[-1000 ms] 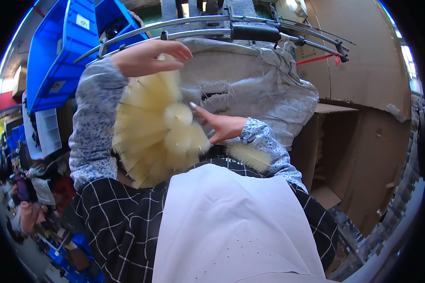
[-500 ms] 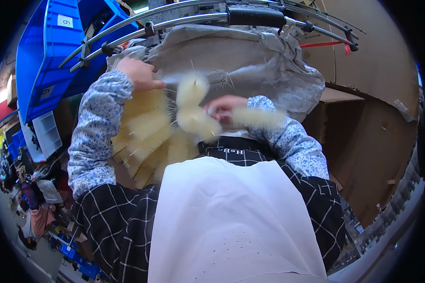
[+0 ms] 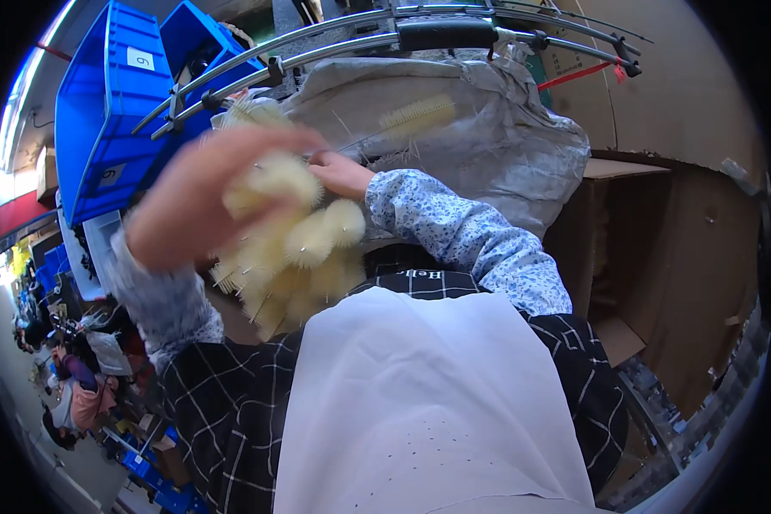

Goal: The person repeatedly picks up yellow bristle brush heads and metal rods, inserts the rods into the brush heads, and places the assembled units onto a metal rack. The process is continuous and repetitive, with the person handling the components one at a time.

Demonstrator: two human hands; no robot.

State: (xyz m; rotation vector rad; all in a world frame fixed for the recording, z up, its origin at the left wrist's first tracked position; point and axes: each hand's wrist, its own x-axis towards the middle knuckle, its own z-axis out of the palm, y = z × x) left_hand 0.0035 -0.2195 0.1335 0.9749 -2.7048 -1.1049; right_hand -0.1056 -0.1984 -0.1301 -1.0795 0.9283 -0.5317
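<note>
Cream-coloured round bristle brushes (image 3: 308, 240) lie bunched at the left, beside and below my hands, several with their round ends up. My left hand (image 3: 206, 193) is smeared by motion over the upper left of this bunch, and its grip does not show clearly. My right hand (image 3: 344, 176) is closed at the bunch's upper right edge, its fingertips partly hidden. From it a thin wire stem runs up and right to a single cream bristle brush (image 3: 420, 116) above the grey sheet (image 3: 497, 154).
Metal rails (image 3: 343, 53) with a black sleeve (image 3: 447, 34) cross the far side. Blue bins (image 3: 86, 128) stand at the far left, a white tray (image 3: 103, 231) below them. On the right is an open cardboard box (image 3: 625, 240). People (image 3: 86, 390) work at the lower left.
My right hand has moved left and away from me, its brush now pointing to the far right. My left hand has swept toward me and left. The brushes have shifted in the bunch.
</note>
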